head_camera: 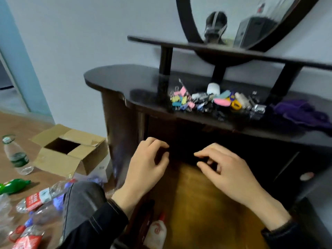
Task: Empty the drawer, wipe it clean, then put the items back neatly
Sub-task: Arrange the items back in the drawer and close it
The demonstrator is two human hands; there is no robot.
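Drawer (197, 203) pulled out under the dark dresser top (115, 78), bare wooden bottom showing; both hands above it, near its shadowed back
Left hand (149, 164): fingers loosely bent, nothing seen in them
Right hand (224, 169): fingers curled with thumb close to the fingertips; frame blurred, cannot tell whether it pinches something small
Glue bottle (156, 230), white with red cap, lies at the lower edge beside the left forearm; inside the drawer or not, cannot tell
On the dresser top: heap of coloured binder clips (181, 99); just right of it a small white jar (213, 88), a pink oval piece (221, 102), a yellow sharpener (236, 105); purple cloth (303, 112) at the right end
Floor, left: open cardboard box (71, 151); clear plastic bottle (17, 155) upright; green bottle (14, 186) on its side; more crushed bottles nearer
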